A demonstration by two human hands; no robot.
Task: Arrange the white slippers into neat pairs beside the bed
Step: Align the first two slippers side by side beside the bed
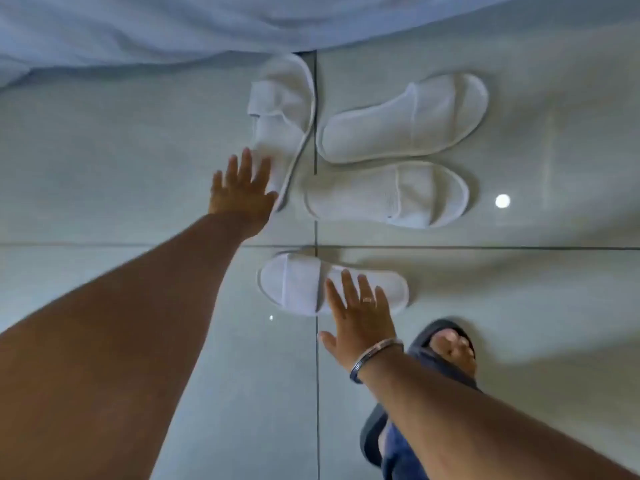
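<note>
**Four white slippers, still unpaired**

Four white slippers scattered on grey tile floor (104, 150) beside bed sheet (138, 26) — no readable logo or writing. Left hand (239, 192) open, fingers spread at tilted slipper (280, 112). Right hand (360, 317) open, flat over nearest slipper (294, 284) — gripping nothing.

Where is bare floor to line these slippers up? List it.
Free: the tiles left of the left hand, below the bed sheet, and the wide stretch right of the two sideways slippers. Crowded: the centre, where the slipper by the bed nearly meets those two, and near the right hand, slipper and sandalled foot.
</note>
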